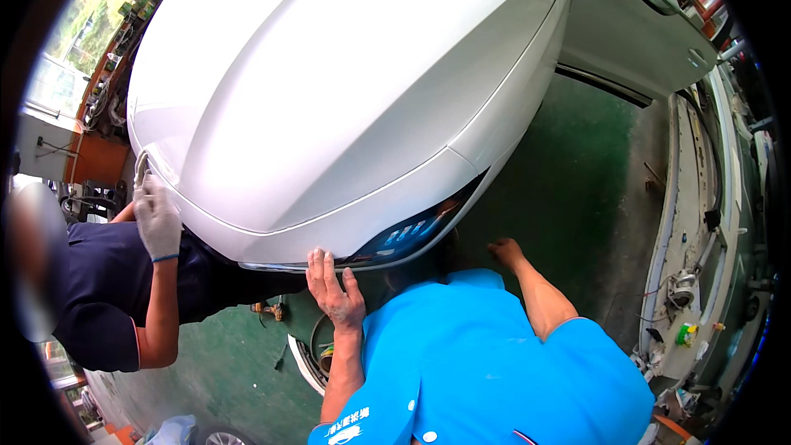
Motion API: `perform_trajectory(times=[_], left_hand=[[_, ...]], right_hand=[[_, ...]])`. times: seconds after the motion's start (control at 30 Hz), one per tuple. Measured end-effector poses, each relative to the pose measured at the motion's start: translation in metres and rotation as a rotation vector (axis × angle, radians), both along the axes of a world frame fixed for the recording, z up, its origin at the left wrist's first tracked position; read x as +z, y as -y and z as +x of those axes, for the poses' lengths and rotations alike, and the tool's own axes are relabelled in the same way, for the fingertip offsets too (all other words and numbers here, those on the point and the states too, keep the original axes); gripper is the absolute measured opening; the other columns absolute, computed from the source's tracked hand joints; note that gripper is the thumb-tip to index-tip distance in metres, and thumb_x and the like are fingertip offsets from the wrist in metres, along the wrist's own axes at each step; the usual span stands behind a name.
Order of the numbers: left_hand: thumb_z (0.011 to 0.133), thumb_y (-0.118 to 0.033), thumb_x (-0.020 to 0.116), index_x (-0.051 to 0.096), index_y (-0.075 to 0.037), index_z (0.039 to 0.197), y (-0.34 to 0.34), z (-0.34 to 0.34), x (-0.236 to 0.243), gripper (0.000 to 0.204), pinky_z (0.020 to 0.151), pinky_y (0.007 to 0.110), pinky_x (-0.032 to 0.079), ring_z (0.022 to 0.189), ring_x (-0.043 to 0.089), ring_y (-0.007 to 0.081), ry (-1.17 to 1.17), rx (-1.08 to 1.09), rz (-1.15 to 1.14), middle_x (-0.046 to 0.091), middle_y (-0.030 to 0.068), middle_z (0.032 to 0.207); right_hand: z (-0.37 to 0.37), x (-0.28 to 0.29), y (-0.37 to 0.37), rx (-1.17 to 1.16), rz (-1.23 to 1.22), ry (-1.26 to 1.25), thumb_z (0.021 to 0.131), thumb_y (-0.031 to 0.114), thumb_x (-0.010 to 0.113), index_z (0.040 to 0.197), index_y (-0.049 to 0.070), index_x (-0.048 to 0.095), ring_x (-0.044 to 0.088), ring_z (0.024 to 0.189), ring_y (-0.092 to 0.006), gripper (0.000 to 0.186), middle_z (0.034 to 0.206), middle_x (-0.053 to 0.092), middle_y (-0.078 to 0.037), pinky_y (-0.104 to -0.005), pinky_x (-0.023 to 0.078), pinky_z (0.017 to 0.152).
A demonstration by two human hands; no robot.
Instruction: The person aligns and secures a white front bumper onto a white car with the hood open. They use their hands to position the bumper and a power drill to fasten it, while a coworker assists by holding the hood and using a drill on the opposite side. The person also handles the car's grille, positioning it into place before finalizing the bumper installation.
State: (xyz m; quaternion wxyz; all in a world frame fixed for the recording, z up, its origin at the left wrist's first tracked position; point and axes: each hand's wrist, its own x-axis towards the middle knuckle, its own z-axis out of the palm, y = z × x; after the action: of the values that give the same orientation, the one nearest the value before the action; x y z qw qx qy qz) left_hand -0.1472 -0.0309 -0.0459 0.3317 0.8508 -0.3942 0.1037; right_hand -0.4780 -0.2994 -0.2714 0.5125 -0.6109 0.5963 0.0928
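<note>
My left hand [334,290] is open, with its stretched fingers resting on the front edge of a white car [329,74], beside the dark headlight [424,227]. Nothing is gripped in it. Out to the right, my right hand [505,252] hangs low past the headlight, over the green floor. Its fingers look curled in; whether they hold anything is hidden. The hood appears closed, with a narrow seam running along its front and side. At the left front corner, a co-worker's gloved hand [156,214] touches the car's edge.
The co-worker in a dark shirt [103,288] stands close on the left. A yellow power drill [268,310] and a white curved part [305,365] lie on the floor. The car's door [634,25] stands open; a pale body panel [671,222] lines the right.
</note>
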Motion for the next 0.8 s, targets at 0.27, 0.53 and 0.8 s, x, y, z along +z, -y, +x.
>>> perform_trajectory(times=[0.27,0.53,0.8], left_hand=[[0.094,-0.009,0.064,0.056,0.001,0.141,0.003,0.000,0.000,0.048,0.122,0.052,0.025,0.146,0.043,0.0384,-0.010,0.006,-0.023,0.053,0.0203,0.151],[0.094,-0.009,0.064,0.056,0.001,0.141,0.002,-0.001,0.001,0.048,0.122,0.051,0.025,0.147,0.042,0.0380,-0.011,-0.009,-0.032,0.052,0.0201,0.151],[0.094,-0.007,0.064,0.055,0.001,0.141,0.002,0.003,-0.003,0.049,0.122,0.051,0.026,0.146,0.043,0.0383,-0.015,-0.021,-0.035,0.052,0.0205,0.152]], right_hand=[[-0.005,-0.007,0.004,-0.042,-0.019,-0.004,0.093,0.030,0.073,0.091,0.000,0.074,0.067,0.068,-0.0224,0.030,0.079,0.071,-0.013,-0.0376,0.053,0.062],[-0.009,-0.005,0.003,-0.052,-0.074,-0.011,0.094,0.030,0.072,0.091,0.000,0.073,0.066,0.069,-0.0213,0.030,0.078,0.070,-0.012,-0.0376,0.052,0.063],[-0.015,-0.008,-0.008,-0.120,-0.023,0.048,0.094,0.029,0.071,0.092,0.000,0.075,0.065,0.069,-0.0197,0.030,0.078,0.070,-0.011,-0.0378,0.052,0.063]])
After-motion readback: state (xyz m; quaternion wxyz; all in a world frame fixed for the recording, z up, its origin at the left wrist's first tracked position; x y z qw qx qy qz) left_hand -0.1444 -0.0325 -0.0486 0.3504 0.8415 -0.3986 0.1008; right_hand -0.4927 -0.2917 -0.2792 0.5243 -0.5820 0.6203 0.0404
